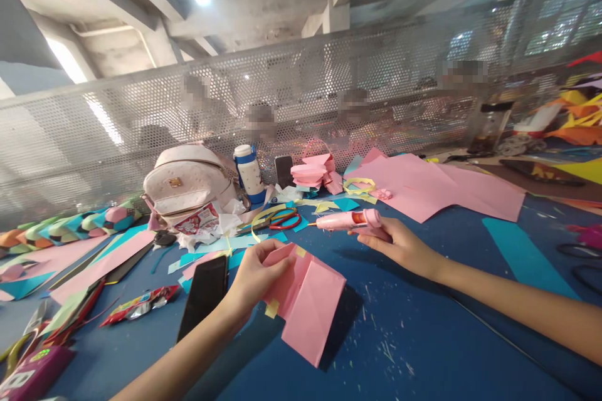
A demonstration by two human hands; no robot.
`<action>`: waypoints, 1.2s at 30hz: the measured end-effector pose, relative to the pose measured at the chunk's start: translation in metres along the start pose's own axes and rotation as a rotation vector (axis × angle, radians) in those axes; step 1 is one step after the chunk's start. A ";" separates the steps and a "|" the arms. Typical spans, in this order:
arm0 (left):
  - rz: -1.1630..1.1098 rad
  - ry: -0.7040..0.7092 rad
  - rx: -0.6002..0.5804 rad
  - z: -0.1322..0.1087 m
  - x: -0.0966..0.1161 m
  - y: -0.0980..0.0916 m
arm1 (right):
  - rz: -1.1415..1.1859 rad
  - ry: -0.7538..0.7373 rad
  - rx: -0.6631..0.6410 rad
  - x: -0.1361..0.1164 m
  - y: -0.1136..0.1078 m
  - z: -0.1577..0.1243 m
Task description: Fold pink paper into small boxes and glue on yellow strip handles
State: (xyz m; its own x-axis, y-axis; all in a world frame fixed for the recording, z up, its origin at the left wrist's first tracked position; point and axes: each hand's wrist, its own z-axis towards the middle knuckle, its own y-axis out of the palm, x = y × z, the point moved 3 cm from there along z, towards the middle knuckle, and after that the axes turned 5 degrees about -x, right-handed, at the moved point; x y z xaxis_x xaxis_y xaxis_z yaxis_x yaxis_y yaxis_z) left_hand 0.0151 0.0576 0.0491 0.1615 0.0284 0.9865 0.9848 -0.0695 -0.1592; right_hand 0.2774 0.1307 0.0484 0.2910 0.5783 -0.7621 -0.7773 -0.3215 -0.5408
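Observation:
My left hand [261, 279] pinches the upper left part of a folded pink paper piece [313, 307], which is tilted above the blue table [395, 351]. Small yellow paper tabs stick out at its top and left edges. In my right hand [407, 247] is a pink glue gun [350, 220], its nozzle pointing left, above and apart from the folded paper. My fingers wrap its handle, partly hiding it. A black phone [203, 294] lies just left of my left wrist. Beyond the nozzle rest scissors with red handles [285, 219].
A pale backpack [190, 182], a white and blue bottle [249, 175] and folded pink papers [313, 172] stand along a perforated metal screen [301, 81]. Large pink sheets [423, 182] lie back right. A snack wrapper [140, 305] lies left. A thin cord [498, 329] runs under my right forearm.

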 end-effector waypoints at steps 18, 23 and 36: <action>-0.004 0.003 0.020 -0.001 0.001 0.001 | -0.155 -0.186 -0.034 -0.015 0.009 -0.007; -0.002 0.026 0.015 0.001 0.001 0.001 | -0.162 -0.180 -0.069 -0.013 0.008 -0.006; 0.025 0.015 0.014 0.000 0.001 0.000 | -0.157 -0.180 -0.063 -0.012 0.007 -0.007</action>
State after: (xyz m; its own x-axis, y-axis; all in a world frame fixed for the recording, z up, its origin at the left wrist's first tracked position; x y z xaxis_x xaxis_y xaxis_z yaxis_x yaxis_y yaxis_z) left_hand 0.0156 0.0579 0.0498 0.1853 0.0121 0.9826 0.9813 -0.0559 -0.1844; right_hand 0.2720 0.1168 0.0508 0.2970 0.7470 -0.5947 -0.6927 -0.2601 -0.6727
